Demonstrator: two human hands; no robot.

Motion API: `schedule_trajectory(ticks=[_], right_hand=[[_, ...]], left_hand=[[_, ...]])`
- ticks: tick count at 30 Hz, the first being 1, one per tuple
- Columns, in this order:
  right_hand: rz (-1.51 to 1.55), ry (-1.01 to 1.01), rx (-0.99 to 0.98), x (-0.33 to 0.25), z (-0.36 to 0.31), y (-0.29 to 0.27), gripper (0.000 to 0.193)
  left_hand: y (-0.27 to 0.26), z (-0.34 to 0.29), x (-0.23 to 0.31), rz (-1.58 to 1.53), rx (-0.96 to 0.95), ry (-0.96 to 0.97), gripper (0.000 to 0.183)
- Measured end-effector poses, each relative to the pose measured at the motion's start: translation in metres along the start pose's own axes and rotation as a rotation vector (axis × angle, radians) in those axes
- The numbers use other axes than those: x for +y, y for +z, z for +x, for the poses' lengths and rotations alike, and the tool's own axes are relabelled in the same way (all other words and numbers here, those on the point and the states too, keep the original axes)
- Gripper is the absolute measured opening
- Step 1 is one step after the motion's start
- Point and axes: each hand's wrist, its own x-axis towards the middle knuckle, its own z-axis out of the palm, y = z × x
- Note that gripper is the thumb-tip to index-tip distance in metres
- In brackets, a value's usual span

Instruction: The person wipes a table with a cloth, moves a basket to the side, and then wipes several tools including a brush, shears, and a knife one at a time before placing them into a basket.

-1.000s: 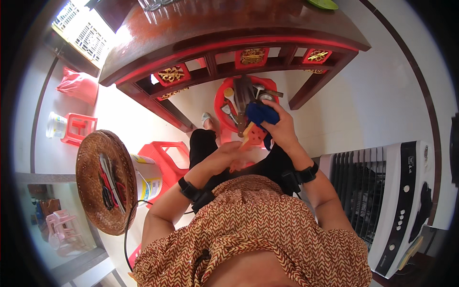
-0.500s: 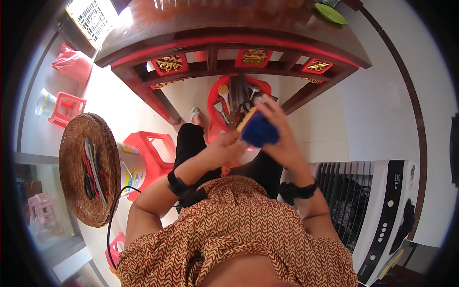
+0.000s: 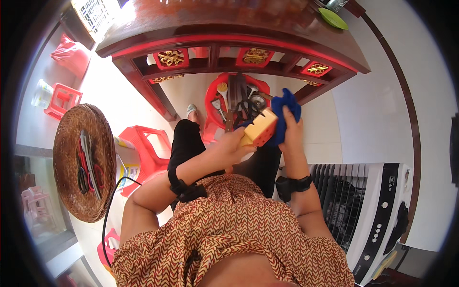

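In my left hand point(image 3: 233, 147) is a yellow slotted block point(image 3: 262, 125) with red spots on one side, its fingers closed round the lower end. I cannot tell exactly what kind of thing it is. My right hand point(image 3: 292, 131) grips a blue cloth point(image 3: 288, 107), bunched up and touching or very close to the block's right side. Just beyond both hands, a red basin point(image 3: 210, 98) holds black-handled scissors point(image 3: 247, 108), a yellow-headed brush point(image 3: 222, 89), dark blades point(image 3: 236, 88) and other metal utensils.
A dark wooden table point(image 3: 220, 24) stands ahead, with a green plate point(image 3: 333, 19) on it. To my left, a woven tray point(image 3: 67, 158) with scissors and tongs rests over a bucket point(image 3: 128, 160), beside a red stool point(image 3: 150, 138). A white slatted appliance point(image 3: 382, 215) stands at right.
The cloth has moved off the block to the right with my right hand, unfolding upward. More of the block now shows, its slots and spotted side visible in my left hand.
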Motion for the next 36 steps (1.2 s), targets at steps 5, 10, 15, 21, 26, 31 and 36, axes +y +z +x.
schedule_trajectory(ticks=[5, 10, 15, 21, 26, 31, 36], right_hand=[[-0.085, -0.221, 0.185, -0.022, -0.007, -0.018, 0.033], [-1.126, -0.624, -0.275, -0.022, -0.031, 0.028, 0.054], [-1.098, -0.715, -0.161, 0.006, -0.017, 0.012, 0.060], [-0.252, 0.123, -0.040, 0.005, 0.000, -0.019, 0.035], [-0.087, 0.187, -0.306, -0.015, -0.008, -0.023, 0.041], [-0.217, 0.068, -0.334, -0.017, -0.014, -0.032, 0.043], [-0.524, 0.172, -0.520, -0.030, -0.022, -0.018, 0.044]], left_hand=[[-0.007, 0.010, -0.020, 0.424, 0.280, 0.220, 0.029], [-0.006, 0.019, -0.025, 0.420, 0.102, 0.062, 0.041], [0.004, 0.020, -0.023, 0.317, 0.225, 0.154, 0.039], [0.000, 0.014, -0.021, 0.552, 0.296, 0.294, 0.049], [-0.001, 0.015, -0.019, 0.603, 0.242, 0.375, 0.050], [-0.009, 0.021, -0.012, 0.249, 0.030, 0.010, 0.045], [-0.005, 0.015, -0.013, 0.611, -0.031, 0.100, 0.026]])
